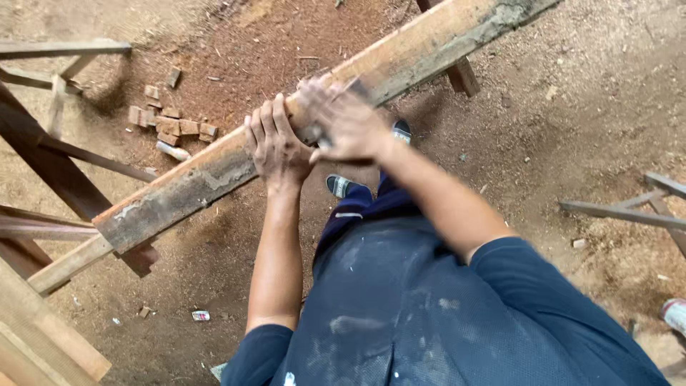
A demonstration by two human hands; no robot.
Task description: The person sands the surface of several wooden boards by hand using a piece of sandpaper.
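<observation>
Two hands: both on one long wooden plank
Left hand: fingers curled over the plank's near edge, gripping it
Right hand: blurred, laid on top of the plank just beside the left; whether it grips cannot be told
Plank: runs slantwise from lower left to upper right, dark stains near its lower end, resting on a wooden trestle
Ground: sawdust-covered dirt, small wood offcuts beyond the plank
Feet: sandalled foot below the plank
</observation>
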